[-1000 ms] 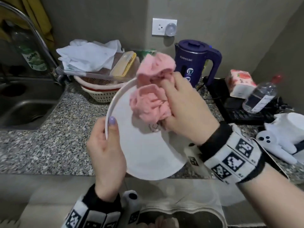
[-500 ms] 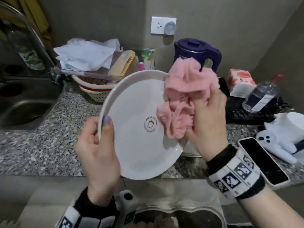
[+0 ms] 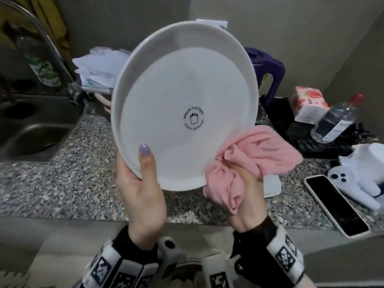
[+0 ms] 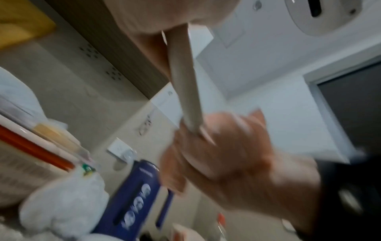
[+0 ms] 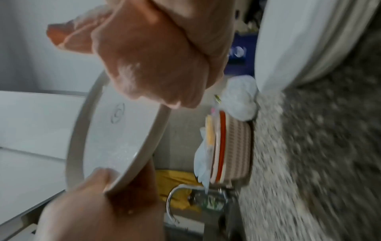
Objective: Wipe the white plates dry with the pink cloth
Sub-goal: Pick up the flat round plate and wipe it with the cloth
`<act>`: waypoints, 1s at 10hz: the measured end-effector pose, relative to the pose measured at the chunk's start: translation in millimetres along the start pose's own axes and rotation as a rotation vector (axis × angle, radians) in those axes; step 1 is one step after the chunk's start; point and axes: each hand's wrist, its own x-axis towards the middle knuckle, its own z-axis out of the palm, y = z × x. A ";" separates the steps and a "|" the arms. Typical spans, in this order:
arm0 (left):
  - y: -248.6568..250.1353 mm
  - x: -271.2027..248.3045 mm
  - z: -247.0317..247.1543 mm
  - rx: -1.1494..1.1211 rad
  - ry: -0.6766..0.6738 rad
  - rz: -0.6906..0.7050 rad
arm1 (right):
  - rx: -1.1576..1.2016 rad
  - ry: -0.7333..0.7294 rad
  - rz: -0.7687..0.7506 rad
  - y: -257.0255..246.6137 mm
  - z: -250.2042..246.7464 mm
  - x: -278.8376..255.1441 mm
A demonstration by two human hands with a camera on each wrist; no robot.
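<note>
A white plate with a round logo is held up almost upright, its face toward me. My left hand grips its lower left rim, with the thumb on the face. My right hand clutches the bunched pink cloth against the plate's lower right rim. In the right wrist view the cloth sticks out past the fist above the plate. The left wrist view shows the plate edge-on, blurred. A second white plate lies on the counter behind the cloth, mostly hidden.
A steel sink and tap are at the left. Behind the plate stand a basket with white cloths and a purple kettle. On the right of the granite counter lie a tissue pack, a bottle, a phone and a white plush toy.
The plate has risen and tipped more upright toward me. My right hand has carried the cloth from the top rim, down the right side, to the lower right rim.
</note>
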 end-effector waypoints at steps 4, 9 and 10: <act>-12.4 33.6 -8.0 0.117 0.215 0.024 | -0.512 0.147 -0.609 -42.8 -13.2 26.6; -1.2 46.3 -17.2 0.287 -0.262 -0.122 | -0.385 0.100 -0.335 -49.9 -34.5 25.1; -4.6 49.1 -16.8 0.124 -0.100 -0.084 | -0.402 0.089 -0.216 -52.8 -43.0 28.1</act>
